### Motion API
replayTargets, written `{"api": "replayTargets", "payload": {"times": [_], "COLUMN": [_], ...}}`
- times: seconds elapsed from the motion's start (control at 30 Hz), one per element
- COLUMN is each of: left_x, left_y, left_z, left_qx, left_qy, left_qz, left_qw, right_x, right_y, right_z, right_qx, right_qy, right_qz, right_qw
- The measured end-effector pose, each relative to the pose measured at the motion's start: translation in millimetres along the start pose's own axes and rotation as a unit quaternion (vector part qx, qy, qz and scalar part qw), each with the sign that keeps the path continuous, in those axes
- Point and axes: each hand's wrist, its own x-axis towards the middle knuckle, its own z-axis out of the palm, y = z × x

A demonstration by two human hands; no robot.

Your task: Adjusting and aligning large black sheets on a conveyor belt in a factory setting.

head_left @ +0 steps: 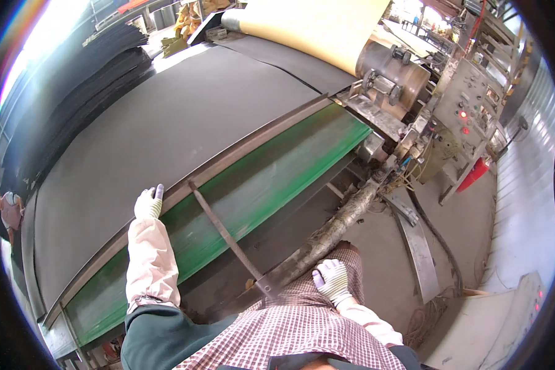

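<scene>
My left hand, in a white knit glove with a pale sleeve cover, reaches forward and rests its fingers on the near edge of a wide black rubber sheet lying on the machine bed. A metal edge strip and a green conveyor belt run just below the sheet. My right hand, also gloved, lies on my thigh over the checked cloth, holding nothing. A thin metal bar slants from the strip toward a rusty roller shaft.
A cream-coloured roll and steel drum feed the sheet at the far end. A control panel with red lights stands to the right. Stacked black sheets lie far left. Another person stands at the left edge. Concrete floor at right.
</scene>
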Motion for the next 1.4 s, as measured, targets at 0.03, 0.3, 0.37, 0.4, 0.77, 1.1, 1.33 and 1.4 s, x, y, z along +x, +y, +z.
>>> {"api": "replayTargets", "payload": {"times": [0.03,0.3,0.37,0.4,0.77,1.1,1.33,1.4], "left_x": [6.0,56.1,67.9,68.3,60.7,28.0,10.7,4.5], "left_y": [19.8,145.6,177.2,166.6,280.5,230.6,154.4,89.8], "left_z": [2.3,38.2,42.9,28.8,23.2,-3.5,-14.6,-20.0], "left_qx": [0.008,-0.088,-0.084,-0.234,-0.078,-0.053,-0.048,-0.046], "left_qy": [-0.004,-0.049,-0.077,-0.120,-0.063,-0.029,-0.004,0.006], "left_qz": [0.006,0.096,0.109,0.247,0.163,0.128,0.112,0.105], "left_qw": [1.000,0.990,0.988,0.933,0.982,0.990,0.993,0.993], "right_x": [-1.2,6.7,1.8,-2.3,-10.3,-11.4,-12.3,-2.1], "right_y": [-0.2,13.0,14.6,19.6,9.3,-2.0,-7.4,-14.8], "right_z": [0.8,-17.8,-14.9,-6.9,23.2,24.0,22.8,1.1], "right_qx": [-0.002,0.027,0.055,0.070,0.022,0.033,0.013,0.039], "right_qy": [0.011,0.008,0.028,0.043,0.068,0.047,0.045,0.059], "right_qz": [0.003,-0.024,-0.015,-0.029,-0.020,0.003,-0.002,-0.027], "right_qw": [1.000,0.999,0.998,0.996,0.997,0.998,0.999,0.997]}}
